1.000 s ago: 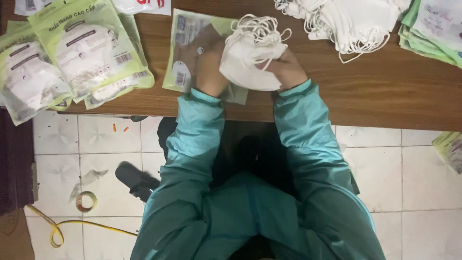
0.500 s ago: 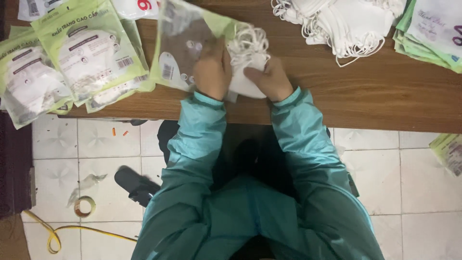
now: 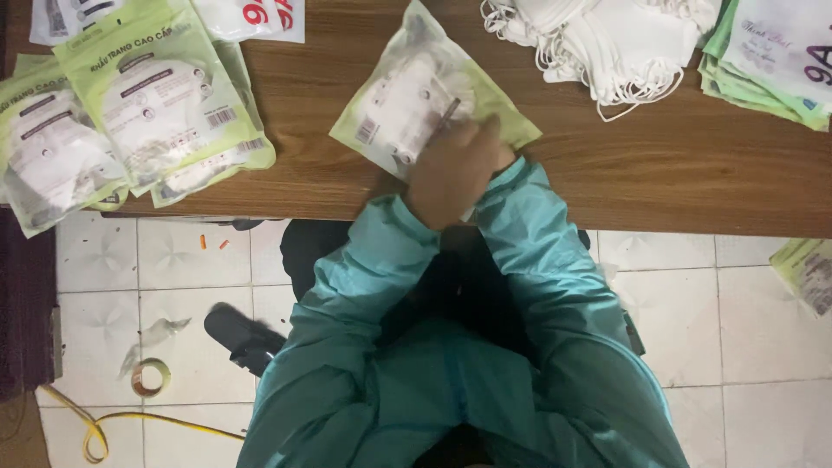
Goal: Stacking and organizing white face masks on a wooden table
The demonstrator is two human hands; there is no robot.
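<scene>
A clear plastic pouch (image 3: 407, 95) with green edging lies tilted on the wooden table (image 3: 659, 165), with white face masks inside it. My left hand (image 3: 433, 186) and my right hand (image 3: 490, 143) are pressed close together on the pouch's near edge, the left partly over the right. Both grip the pouch at its opening, and the fingers are mostly hidden. Teal sleeves cover both arms.
Filled green mask pouches (image 3: 147, 104) are piled at the table's left. A heap of loose white masks (image 3: 607, 43) sits at the back right, beside a stack of flat pouches (image 3: 771, 52). On the tiled floor lie a tape roll (image 3: 149, 377), a yellow cord (image 3: 113, 429) and a packet (image 3: 806, 273).
The bundle of white masks that my hands held has gone into the pouch. Both hands have come together at the pouch's near edge, and the pouch now lies turned on the table.
</scene>
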